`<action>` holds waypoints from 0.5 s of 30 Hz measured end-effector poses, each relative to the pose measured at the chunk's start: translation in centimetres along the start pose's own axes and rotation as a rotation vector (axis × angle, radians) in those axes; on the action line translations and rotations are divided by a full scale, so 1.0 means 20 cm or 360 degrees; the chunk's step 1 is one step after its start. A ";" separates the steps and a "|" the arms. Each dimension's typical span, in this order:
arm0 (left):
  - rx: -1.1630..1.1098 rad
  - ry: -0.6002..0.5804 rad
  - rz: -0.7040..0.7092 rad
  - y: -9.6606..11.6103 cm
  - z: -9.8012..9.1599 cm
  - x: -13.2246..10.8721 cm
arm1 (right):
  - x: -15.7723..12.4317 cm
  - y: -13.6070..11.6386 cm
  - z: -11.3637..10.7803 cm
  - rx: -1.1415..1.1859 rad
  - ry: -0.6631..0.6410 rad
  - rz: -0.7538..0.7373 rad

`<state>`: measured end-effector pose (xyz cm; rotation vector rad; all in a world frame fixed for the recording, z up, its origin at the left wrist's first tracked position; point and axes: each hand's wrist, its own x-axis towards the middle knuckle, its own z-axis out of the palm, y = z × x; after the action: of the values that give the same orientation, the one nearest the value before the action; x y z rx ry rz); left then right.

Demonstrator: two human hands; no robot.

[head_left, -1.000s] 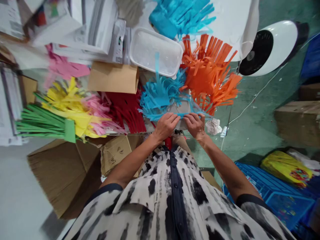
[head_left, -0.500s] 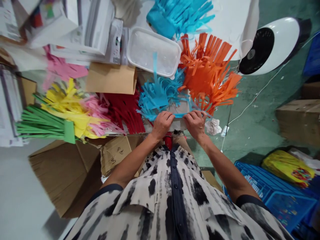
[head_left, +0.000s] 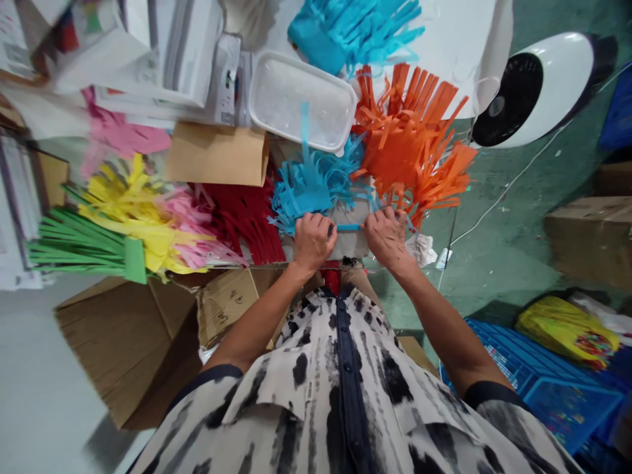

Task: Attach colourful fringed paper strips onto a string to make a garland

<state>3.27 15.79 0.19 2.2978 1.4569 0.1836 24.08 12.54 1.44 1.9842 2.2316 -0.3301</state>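
Observation:
A narrow blue paper strip [head_left: 349, 228] stretches between my two hands near the table's front edge. My left hand [head_left: 314, 242] is closed around its left end, and my right hand [head_left: 385, 238] pinches the right end. Just beyond the hands lies a pile of blue fringed paper [head_left: 311, 187], partly hidden by my left hand. Orange fringed paper [head_left: 399, 148] spreads out beyond my right hand. Dark red fringed paper [head_left: 247, 217] lies to the left of my left hand. A crumpled white tissue [head_left: 422, 250] sits beside my right wrist.
A white plastic tray [head_left: 302, 99] and a brown paper bag [head_left: 217, 155] stand further back. Yellow [head_left: 121, 204] and green fringed paper [head_left: 83, 243] lie at left. Open cardboard boxes [head_left: 123, 349] stand below the edge; a blue crate [head_left: 557, 395] is at lower right.
My hands have moved slightly apart and turned, leaving a longer, tighter-looking piece of the blue strip between them. The surrounding piles have stayed in place.

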 end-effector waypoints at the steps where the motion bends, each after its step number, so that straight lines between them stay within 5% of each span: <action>1: 0.0013 -0.0002 -0.0006 0.00 0.00 0.00 | 0.00 0.00 0.00 0.0008 0.0005 0.0003; 10: -0.0008 0.0070 0.0099 0.02 0.02 -0.02 | -0.10 -0.03 0.12 0.0096 0.0409 0.0044; 15: -0.0184 -0.0033 0.0366 0.01 0.08 -0.03 | -0.19 -0.05 0.18 0.0197 0.0299 -0.0213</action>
<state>3.62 14.75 -1.14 2.3595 1.1385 0.3015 23.43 7.86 -1.08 2.0057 2.5253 -0.3155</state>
